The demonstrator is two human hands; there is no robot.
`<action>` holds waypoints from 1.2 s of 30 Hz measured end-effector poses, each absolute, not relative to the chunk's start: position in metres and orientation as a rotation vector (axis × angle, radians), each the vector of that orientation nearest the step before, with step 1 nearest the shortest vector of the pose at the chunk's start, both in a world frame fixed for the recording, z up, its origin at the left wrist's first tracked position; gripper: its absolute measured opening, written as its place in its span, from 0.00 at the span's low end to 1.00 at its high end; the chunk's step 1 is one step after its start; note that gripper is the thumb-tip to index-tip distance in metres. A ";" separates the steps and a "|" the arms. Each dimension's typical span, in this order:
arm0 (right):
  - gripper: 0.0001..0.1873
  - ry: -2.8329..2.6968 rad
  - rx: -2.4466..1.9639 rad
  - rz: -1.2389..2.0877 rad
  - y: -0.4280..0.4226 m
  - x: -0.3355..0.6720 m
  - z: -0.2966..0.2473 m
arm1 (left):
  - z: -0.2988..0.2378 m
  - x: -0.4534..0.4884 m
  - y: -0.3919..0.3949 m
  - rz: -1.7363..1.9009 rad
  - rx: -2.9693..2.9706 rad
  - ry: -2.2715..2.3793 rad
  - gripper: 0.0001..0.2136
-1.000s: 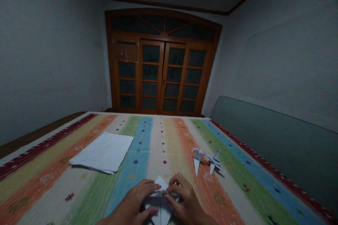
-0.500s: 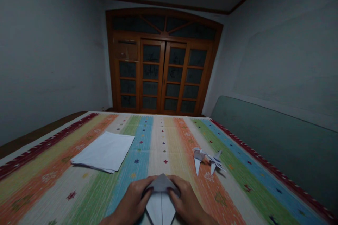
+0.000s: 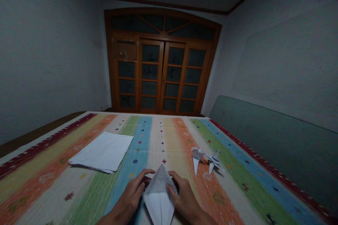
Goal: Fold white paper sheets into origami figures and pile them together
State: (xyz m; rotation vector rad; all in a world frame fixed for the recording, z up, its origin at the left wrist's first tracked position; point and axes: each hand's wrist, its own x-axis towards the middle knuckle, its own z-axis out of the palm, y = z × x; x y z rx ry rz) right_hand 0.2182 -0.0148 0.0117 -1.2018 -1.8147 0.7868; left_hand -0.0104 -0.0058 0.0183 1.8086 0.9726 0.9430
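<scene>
A partly folded white paper (image 3: 159, 193), diamond-shaped with a raised top flap, lies on the striped mat (image 3: 163, 147) at the bottom middle. My left hand (image 3: 129, 198) grips its left edge with curled fingers. My right hand (image 3: 185, 198) pinches its right edge the same way. The flap's tip points away from me, lifted off the mat.
A stack of white paper sheets (image 3: 101, 153) lies to the left on the mat. Two finished folded paper figures (image 3: 206, 158) sit to the right. A green padded panel (image 3: 269, 144) runs along the right side. Wooden glazed doors (image 3: 162, 66) stand at the far end.
The paper's top flap has been lifted and drawn up into a taller point. Both hands slid slightly outward along the paper's sides.
</scene>
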 end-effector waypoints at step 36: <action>0.34 -1.673 -0.888 1.264 -0.012 0.221 0.002 | -0.010 -0.009 0.000 0.875 1.996 1.219 0.30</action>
